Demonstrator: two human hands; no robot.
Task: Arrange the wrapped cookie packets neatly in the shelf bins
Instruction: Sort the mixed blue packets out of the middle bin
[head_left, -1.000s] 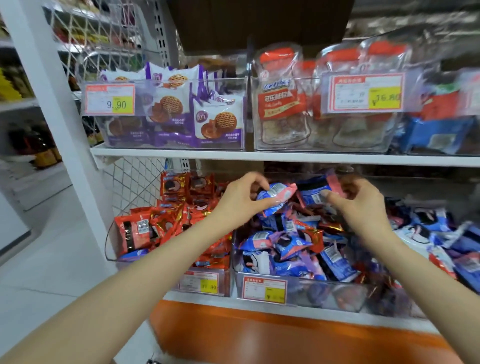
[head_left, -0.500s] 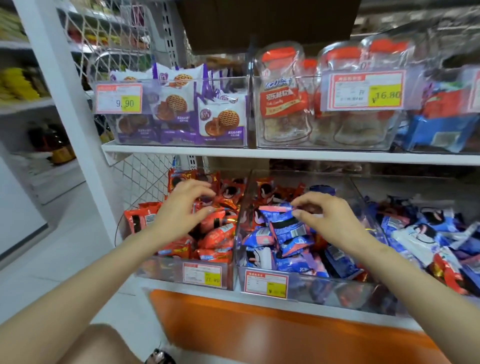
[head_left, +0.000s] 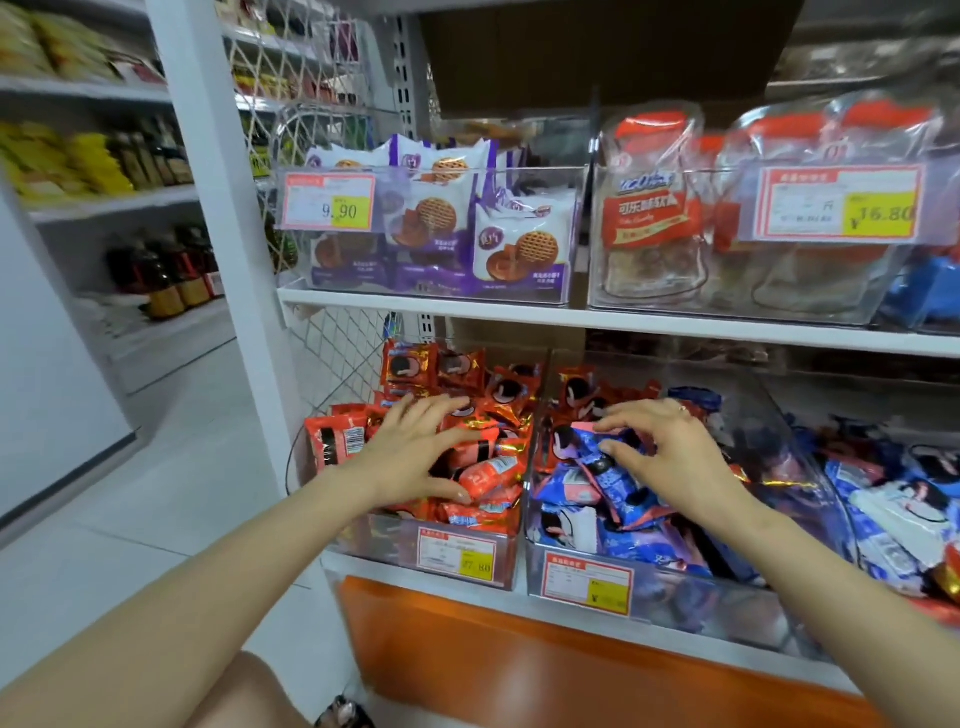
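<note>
Here, on the lower shelf, two clear bins sit side by side at centre frame. The left hand lies spread on the jumbled red cookie packets in the left bin. The right hand curls over the blue cookie packets in the right bin; whether it pinches one cannot be told. The packets look light, crinkly and slippery, and the cookies inside are likely brittle, so a hold on the crimped ends seems best. Their long axes point every way.

Left hand on red packets; right hand on blue packets.
</note>
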